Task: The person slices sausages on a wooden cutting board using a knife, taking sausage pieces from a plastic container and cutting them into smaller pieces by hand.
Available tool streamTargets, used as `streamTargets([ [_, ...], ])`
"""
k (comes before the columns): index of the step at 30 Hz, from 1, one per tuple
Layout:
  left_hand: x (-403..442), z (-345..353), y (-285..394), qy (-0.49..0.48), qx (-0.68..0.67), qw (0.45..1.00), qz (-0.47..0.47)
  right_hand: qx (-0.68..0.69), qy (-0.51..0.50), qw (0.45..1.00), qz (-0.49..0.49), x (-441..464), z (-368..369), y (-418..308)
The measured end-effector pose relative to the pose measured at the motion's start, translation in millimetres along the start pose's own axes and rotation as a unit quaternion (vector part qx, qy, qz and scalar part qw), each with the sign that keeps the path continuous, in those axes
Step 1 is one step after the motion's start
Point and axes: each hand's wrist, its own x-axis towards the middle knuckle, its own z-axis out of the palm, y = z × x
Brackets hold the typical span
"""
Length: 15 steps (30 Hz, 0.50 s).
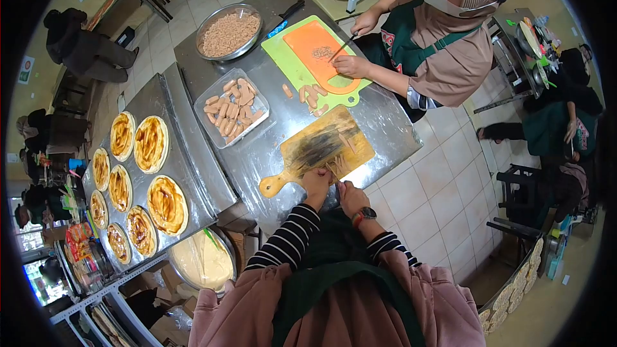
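Observation:
My right hand (pixel 352 199) grips a knife (pixel 333 173) whose blade rests over the wooden cutting board (pixel 292 148). Beside the blade, my left hand (pixel 316 184) has its fingers curled together, pinching a sausage that they mostly cover. Thin sausage strips (pixel 340 164) lie just past my fingertips. Farther up the same board are longer sausage pieces (pixel 348 141). The board has a dark worn middle, and its handle points left.
Across the steel table (pixel 257 183), a co-worker (pixel 443 45) cuts on an orange board (pixel 308 38) laid over a green one. Whole sausages fill a plastic tub (pixel 231 108); chopped bits fill a metal bowl (pixel 229 32). Another knife (pixel 286 16) lies nearby. Sauced dough rounds (pixel 151 144) stand left.

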Motion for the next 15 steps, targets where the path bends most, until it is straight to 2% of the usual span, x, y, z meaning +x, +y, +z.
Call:
streamTargets([
  [6,3,-1,-2,-0.029,0.018,0.999,0.017,-0.004,-0.008,1.0,-0.008,9,7,3],
  [15,0,0,7,0.015,0.051,0.999,0.012,-0.046,-0.041,0.998,0.024,-1,-10,-4],
])
